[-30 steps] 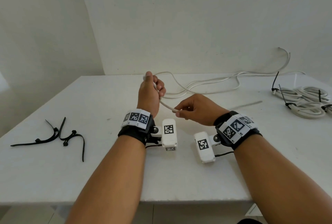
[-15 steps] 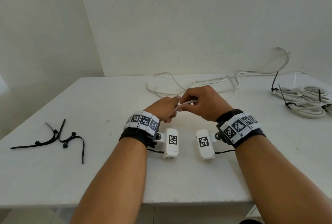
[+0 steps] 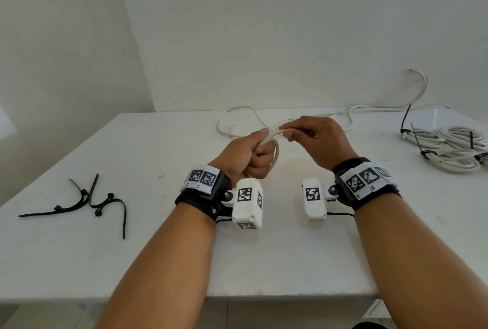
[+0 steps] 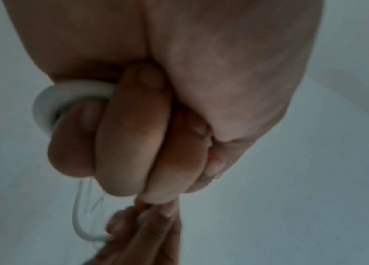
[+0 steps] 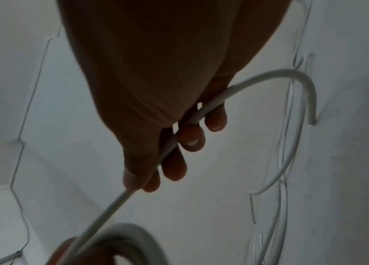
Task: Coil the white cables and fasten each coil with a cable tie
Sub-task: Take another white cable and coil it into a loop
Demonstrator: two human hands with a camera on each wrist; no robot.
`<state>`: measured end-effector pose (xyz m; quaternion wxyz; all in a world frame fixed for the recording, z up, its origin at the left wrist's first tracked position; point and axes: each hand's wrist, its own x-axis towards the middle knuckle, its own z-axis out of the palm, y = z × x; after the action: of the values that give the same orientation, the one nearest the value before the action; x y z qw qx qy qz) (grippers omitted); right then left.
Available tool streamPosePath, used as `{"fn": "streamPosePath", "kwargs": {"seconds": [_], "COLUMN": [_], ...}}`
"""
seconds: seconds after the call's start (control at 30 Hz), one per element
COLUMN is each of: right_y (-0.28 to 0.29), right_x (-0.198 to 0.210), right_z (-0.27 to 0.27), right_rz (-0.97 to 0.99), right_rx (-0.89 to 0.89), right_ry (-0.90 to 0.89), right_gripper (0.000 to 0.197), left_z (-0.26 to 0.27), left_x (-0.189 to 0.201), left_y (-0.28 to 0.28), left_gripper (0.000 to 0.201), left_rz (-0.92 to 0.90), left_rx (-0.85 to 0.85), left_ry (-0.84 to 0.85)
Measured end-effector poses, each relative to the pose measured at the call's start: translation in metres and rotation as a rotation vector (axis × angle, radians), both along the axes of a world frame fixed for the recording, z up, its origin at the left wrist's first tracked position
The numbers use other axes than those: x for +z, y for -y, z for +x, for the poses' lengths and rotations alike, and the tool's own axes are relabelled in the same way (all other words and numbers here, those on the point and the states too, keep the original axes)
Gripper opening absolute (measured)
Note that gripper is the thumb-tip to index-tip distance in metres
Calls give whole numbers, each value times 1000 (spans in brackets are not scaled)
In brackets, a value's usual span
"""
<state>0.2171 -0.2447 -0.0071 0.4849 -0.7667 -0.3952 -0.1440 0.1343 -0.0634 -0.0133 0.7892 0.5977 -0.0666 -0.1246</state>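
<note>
My left hand (image 3: pixel 253 153) is fisted round a small loop of white cable (image 3: pixel 275 155) above the table's middle; in the left wrist view the loop (image 4: pixel 50 100) bulges out beside the curled fingers (image 4: pixel 131 143). My right hand (image 3: pixel 311 138) pinches the same cable (image 5: pixel 174 143) between thumb and fingers, just right of the left fist. The rest of the loose white cable (image 3: pixel 369 109) trails back along the table's far edge and up the wall. Black cable ties (image 3: pixel 87 202) lie at the table's left.
Several coiled white cables (image 3: pixel 449 149), fastened with black ties, lie at the table's right side. The white table (image 3: pixel 158 262) has its front edge close to my forearms. White walls stand behind and at the left.
My left hand came down from a raised position and closed round a cable loop. My right hand moved up and left to meet it, bringing more cable in.
</note>
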Motion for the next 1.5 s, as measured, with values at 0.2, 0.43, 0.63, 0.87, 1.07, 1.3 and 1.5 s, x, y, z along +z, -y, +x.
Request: {"fn": "streamPosePath", "kwargs": {"seconds": [0.2,0.43,0.63,0.87,1.07,1.3,1.5], "right_y": [-2,5,-14,-22,-20,-22,-13], "right_x": [-7,-5,-7,-5,2,9,10], "right_z": [3,8,-7,-21,-29,-39,-39], "right_rz": [-60,92,-191,-422,-466,-490,-299], "right_rx": [-25,-92,11,120,130,153,210], "right_ry": [-107,-155,-179,-192,-169,-38,-8], "right_gripper": [16,5,9,13,19,19,15], "left_z": [-4,-1,6,12,8,11,4], "left_x": [7,4,9,9,10,0,7], "left_y": [-6,-27,-18,-13,-12,-10,-1], "left_gripper": [37,34,41,38,35,30,20], "left_rz": [-319,-768,-766,-524,-25,688,1045], "left_rx": [-207,-245,265,724,983,801,409], "left_ry": [101,198,247,203,329,314,228]}}
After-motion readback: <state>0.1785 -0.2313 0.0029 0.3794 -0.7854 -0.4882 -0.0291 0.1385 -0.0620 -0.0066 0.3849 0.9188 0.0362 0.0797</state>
